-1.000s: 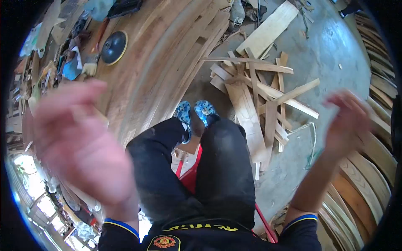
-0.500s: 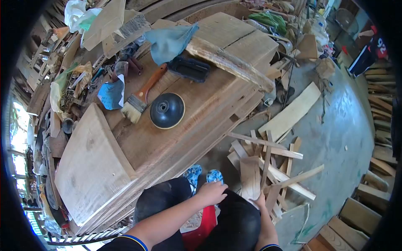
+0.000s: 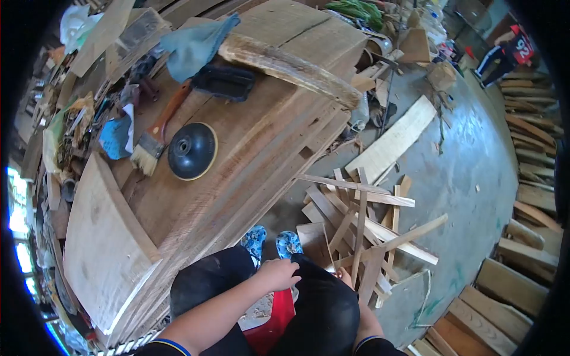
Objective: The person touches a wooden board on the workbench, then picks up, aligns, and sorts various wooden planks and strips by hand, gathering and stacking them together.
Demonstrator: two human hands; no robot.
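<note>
One wooden board (image 3: 314,242) slants lengthwise toward the right hand (image 3: 345,277).

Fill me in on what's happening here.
A person in dark trousers is leaning over some woodwork. The right hand is beside the right knee, close to a wooden board, its grip mostly hidden. The left hand is between the knees; whether it holds anything is unclear. A brush and a black disc lie on the timber stack, and loose wood strips are heaped on the floor.
</note>
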